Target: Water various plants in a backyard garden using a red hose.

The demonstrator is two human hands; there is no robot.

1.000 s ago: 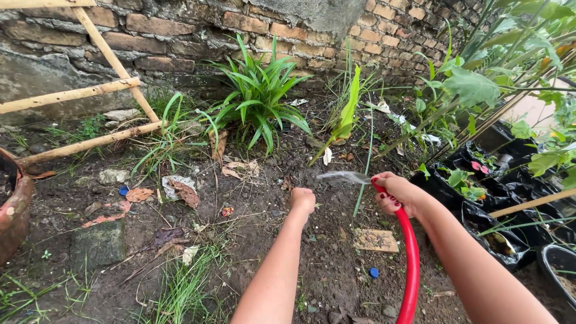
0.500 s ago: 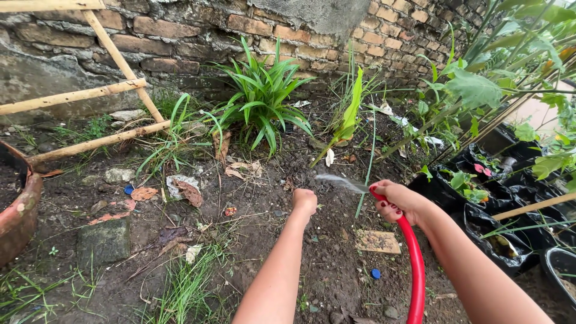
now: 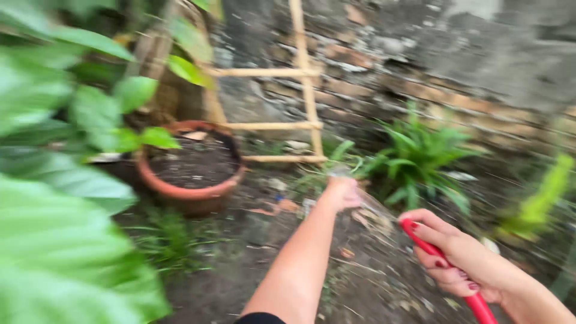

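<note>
My right hand is wrapped around a red garden hose, thumb over its nozzle end at the upper left of the hand. My left hand reaches forward over the bare soil, fingers curled in, nothing visible in it. A faint spray of water passes between the two hands. The picture is blurred by motion. A terracotta pot filled with dark soil stands to the left of my left hand.
A bamboo ladder leans on the old brick wall. A green leafy plant grows at the wall's foot. Big blurred leaves fill the left side. Grass tufts and debris dot the soil.
The view has swung left: the terracotta pot and large leaves have come into view, the black pots at the right are gone. Both hands keep their pose, right still on the hose.
</note>
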